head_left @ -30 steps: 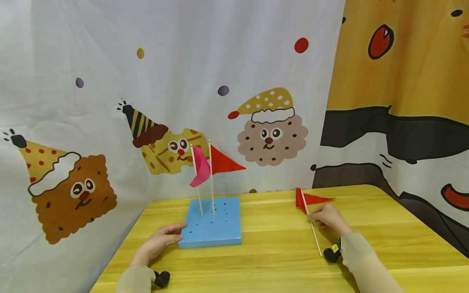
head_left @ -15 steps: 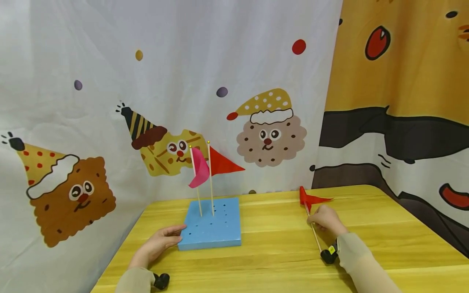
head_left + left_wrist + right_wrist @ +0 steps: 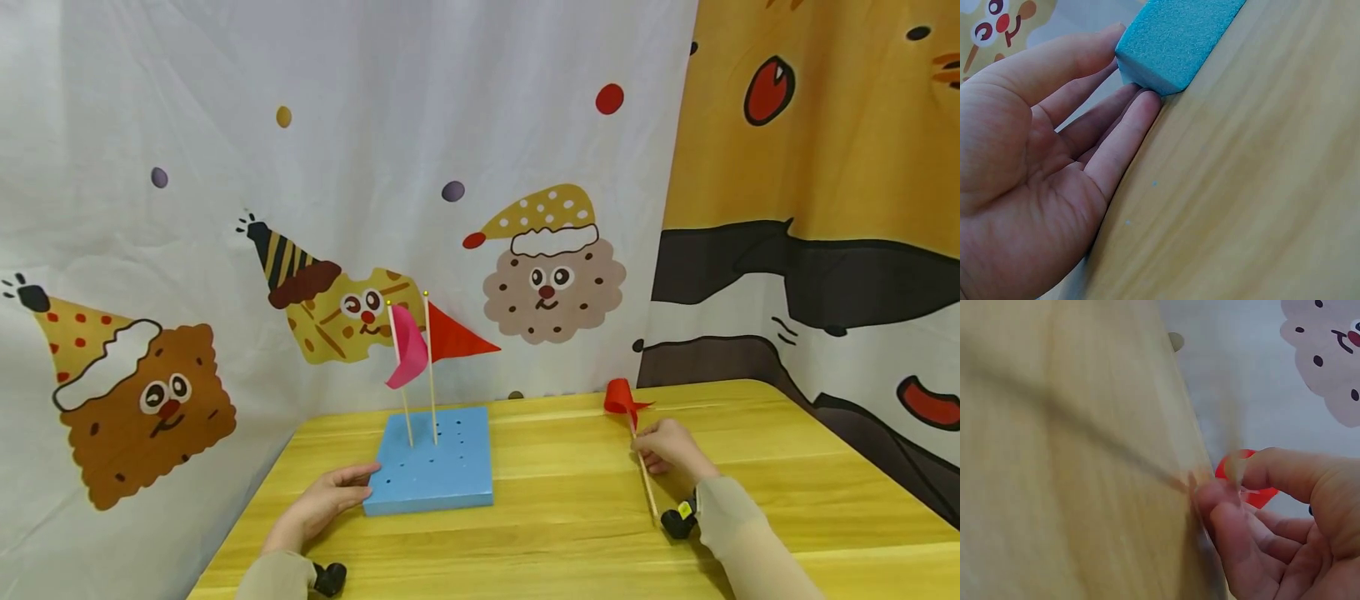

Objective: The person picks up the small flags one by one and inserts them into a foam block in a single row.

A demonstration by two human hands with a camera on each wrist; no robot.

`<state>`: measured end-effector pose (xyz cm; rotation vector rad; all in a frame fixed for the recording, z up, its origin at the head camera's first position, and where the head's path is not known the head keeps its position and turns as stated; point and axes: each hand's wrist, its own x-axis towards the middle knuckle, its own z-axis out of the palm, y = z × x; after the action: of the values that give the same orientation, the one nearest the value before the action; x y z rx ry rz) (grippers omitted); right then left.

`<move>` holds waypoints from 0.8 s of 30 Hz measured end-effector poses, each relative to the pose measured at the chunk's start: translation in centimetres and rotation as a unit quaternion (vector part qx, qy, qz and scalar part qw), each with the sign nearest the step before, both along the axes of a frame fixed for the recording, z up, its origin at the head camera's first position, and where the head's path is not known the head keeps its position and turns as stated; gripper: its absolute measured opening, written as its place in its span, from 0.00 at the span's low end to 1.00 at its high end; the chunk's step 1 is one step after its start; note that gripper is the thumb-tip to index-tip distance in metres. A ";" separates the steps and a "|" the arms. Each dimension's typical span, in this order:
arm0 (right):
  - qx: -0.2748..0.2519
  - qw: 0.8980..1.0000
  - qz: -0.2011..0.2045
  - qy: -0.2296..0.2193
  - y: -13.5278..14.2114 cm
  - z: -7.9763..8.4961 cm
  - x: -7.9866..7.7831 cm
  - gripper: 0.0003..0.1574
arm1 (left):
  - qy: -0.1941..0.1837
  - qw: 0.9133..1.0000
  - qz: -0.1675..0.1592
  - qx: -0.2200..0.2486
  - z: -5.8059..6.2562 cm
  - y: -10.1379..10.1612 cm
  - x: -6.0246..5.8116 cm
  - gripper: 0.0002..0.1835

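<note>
A light blue foam board (image 3: 450,479) with several small holes lies on the table. Two flags stand in it on thin sticks, a pink flag (image 3: 408,350) and a red triangular flag (image 3: 453,335). Against the board's left edge rests my left hand (image 3: 318,504), fingers fairly straight; the left wrist view shows fingertips touching the foam block's corner (image 3: 1172,44). To the right, my right hand (image 3: 671,450) pinches the stick of another red flag (image 3: 619,397), its cloth curled at the far end. In the right wrist view that stick (image 3: 1233,419) is blurred.
The pale wooden table (image 3: 555,500) reaches back to a hanging white cloth (image 3: 390,125) printed with cartoon biscuits. An orange and black printed area (image 3: 810,167) covers its right part. Both wrists carry small black devices.
The red flag in my right hand has turned about its stick, so its cloth now curls up and its point sits further left. My left hand stays against the board.
</note>
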<state>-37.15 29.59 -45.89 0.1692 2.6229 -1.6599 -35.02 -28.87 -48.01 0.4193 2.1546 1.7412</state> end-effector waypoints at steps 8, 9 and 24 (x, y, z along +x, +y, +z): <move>-0.014 1.000 0.006 0.003 0.1 0.4 -0.5 0.24 | 0.001 1.000 0.000 0.005 -0.1 0.0 0.1 0.32; -0.015 1.000 0.005 0.005 0.1 0.4 -0.5 0.25 | 0.000 1.000 0.000 0.005 -0.1 0.0 0.1 0.32; -0.046 0.998 0.028 0.029 -0.1 3.2 -0.7 0.27 | 0.002 1.000 0.009 0.000 -0.1 0.0 -0.1 0.31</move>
<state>-37.83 29.50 -42.66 0.0434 2.5599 -1.7882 -35.17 -28.86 -48.14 0.4052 2.1669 1.7525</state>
